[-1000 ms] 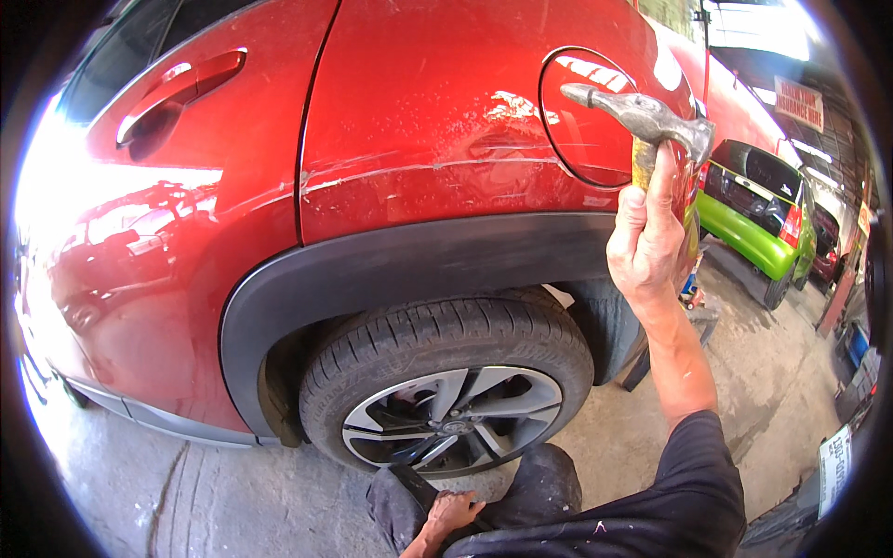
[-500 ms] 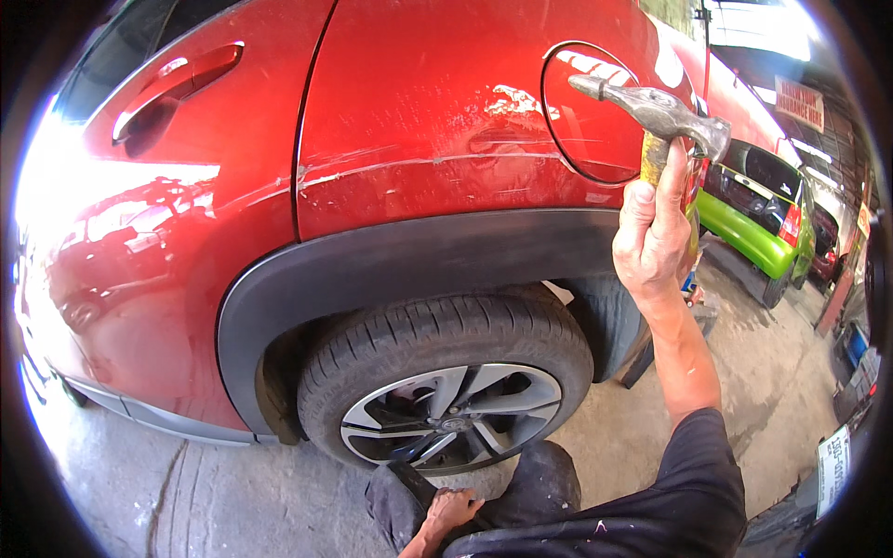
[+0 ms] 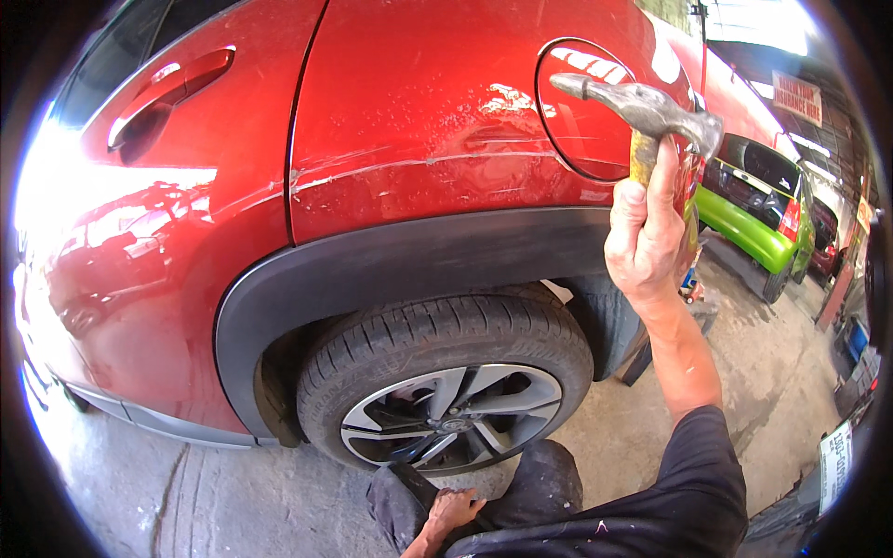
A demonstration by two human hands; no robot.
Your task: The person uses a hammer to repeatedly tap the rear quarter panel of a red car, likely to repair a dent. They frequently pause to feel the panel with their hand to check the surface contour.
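Two hands, one hammer, one fuel flap

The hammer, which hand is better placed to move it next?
Right, I think: the right hand holds the hammer up beside the red car, while the left hand lies low against the dark trousers.

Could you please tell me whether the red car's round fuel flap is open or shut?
Shut: the fuel flap looks flush with the red panel, though the hammer covers part of it.
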